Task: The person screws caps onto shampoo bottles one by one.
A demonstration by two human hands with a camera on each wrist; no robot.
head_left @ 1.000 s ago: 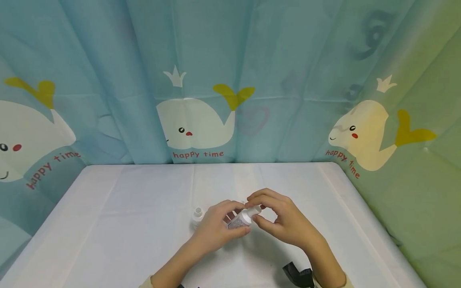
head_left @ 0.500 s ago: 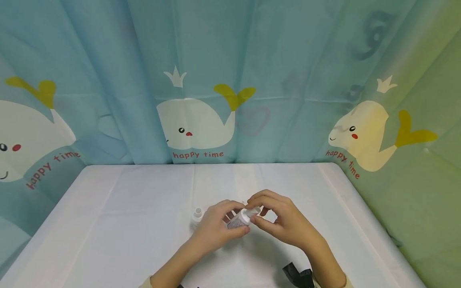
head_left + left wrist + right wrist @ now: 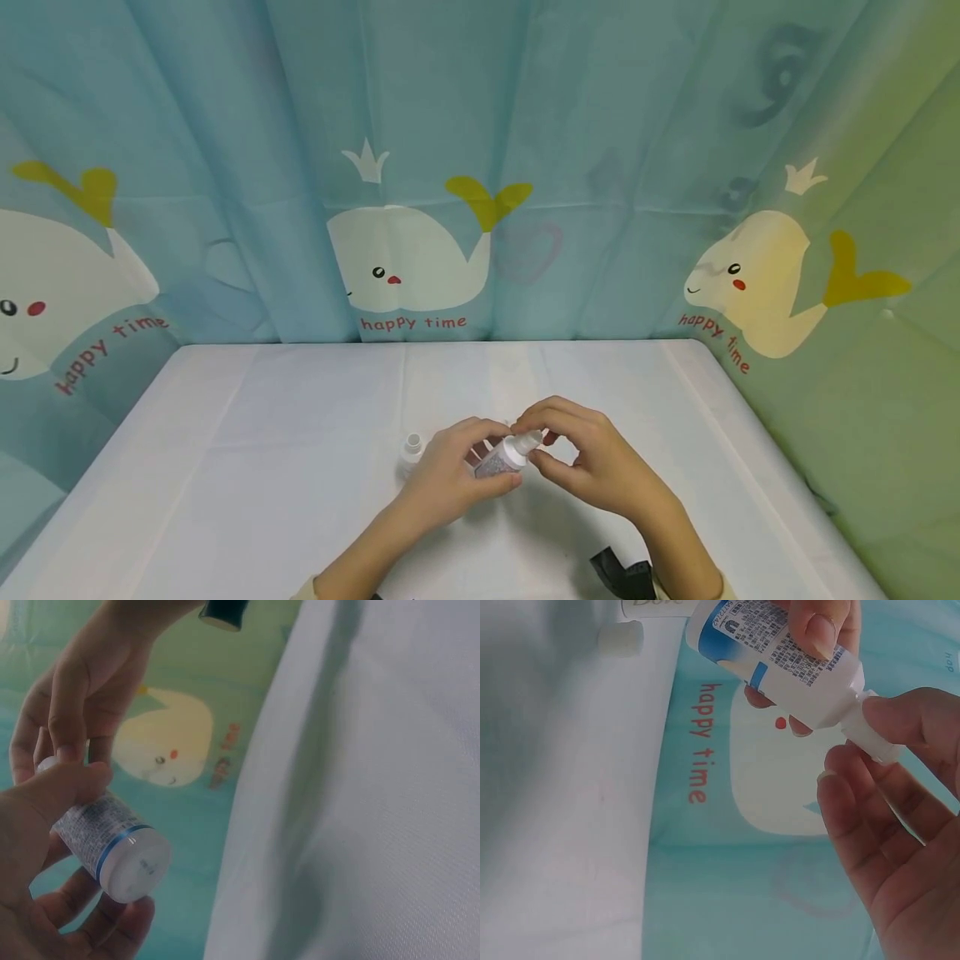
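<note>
My left hand (image 3: 450, 467) grips a small white bottle (image 3: 495, 461) around its body, tilted above the table with its top end to the right. Printed fine text and a blue band show on that bottle's label (image 3: 761, 637) in the right wrist view. At its neck sits a white cap (image 3: 870, 731), which my right hand (image 3: 588, 454) pinches between thumb and fingers. In the left wrist view the bottle's pale base (image 3: 136, 866) faces the camera, while the cap end is partly covered by my fingers.
A second white bottle (image 3: 412, 450), uncapped, stands upright on the white table (image 3: 262, 467) just left of my left hand. A loose white cap (image 3: 620, 637) lies beside it. Whale-printed curtains (image 3: 420, 258) hang behind the table; a black strap (image 3: 622, 573) is by my right forearm.
My right-hand fingers have shifted slightly around the cap. The bottle and my left hand stay almost in the same place.
</note>
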